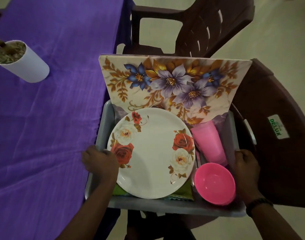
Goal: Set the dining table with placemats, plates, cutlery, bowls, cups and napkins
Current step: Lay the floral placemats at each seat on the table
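We observe the fingers (106,152) of the left hand (99,161) curled over the left rim of a grey rectangular plastic tub (103,125), gripping it. The right hand (246,168) grips the tub's right rim in the same way, its fingers (239,153) curled over the edge; a dark band sits on that wrist.

Inside the tub we note a round white plate printed with red and cream roses (151,153), lying tilted on the left side, its left edge just beside the left hand. Under its lower edge a green folded item (181,194) shows; we cannot tell what it is. To the plate's right lies a translucent pink plastic cup (208,142) on its side, and below that a bright pink plastic bowl (215,183), open side up, near the right hand. A stack of rectangular placemats with blue and lilac flowers and gold leaves (174,80) stands upright at the tub's far end, rising above the rim.

The tub is just beside the bench, which is covered by a purple cloth (49,110). On the cloth, well apart from the tub, stands a white cylindrical pot with pale filling (20,61). Dark brown plastic chairs (200,28) stand behind and to the right of the tub.
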